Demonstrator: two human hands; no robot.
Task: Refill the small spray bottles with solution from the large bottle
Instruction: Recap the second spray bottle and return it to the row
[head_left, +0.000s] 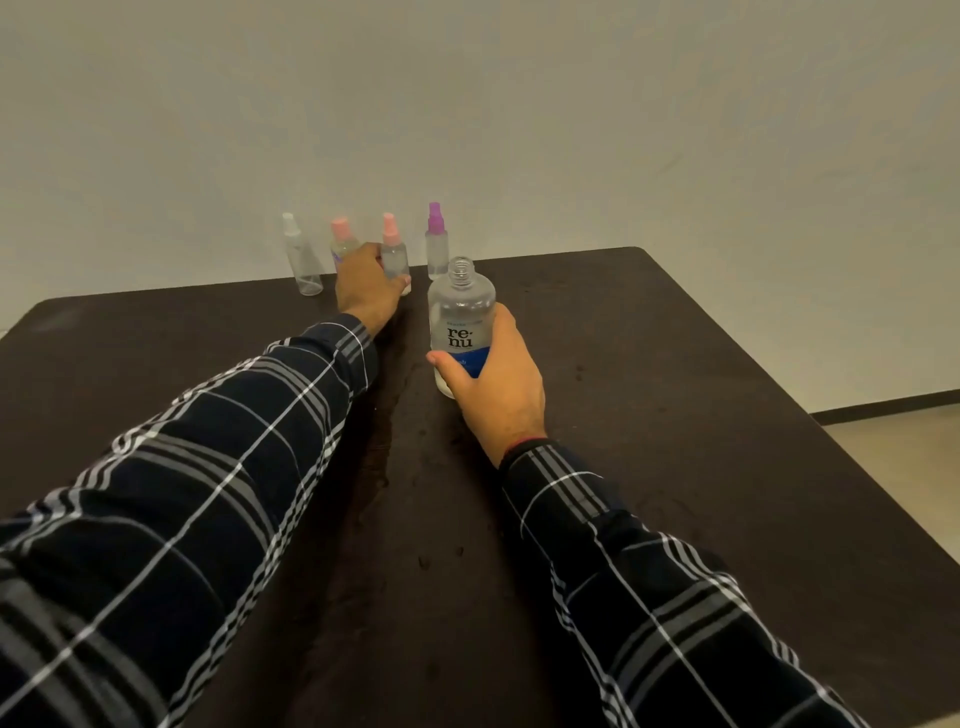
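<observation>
Two hands on bottles at a dark table (675, 415).
The right hand (493, 382) grips the uncapped large bottle (460, 312); the left hand (366, 288) holds a pink-capped spray bottle (395, 257).

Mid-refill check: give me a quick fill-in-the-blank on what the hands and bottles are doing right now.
1. The right hand holds the large bottle, whose cap is ___.
2. The left hand holds a spray bottle with a ___ cap.
3. The rightmost spray bottle has a ___ cap.
Missing words: off; pink; purple.
</observation>
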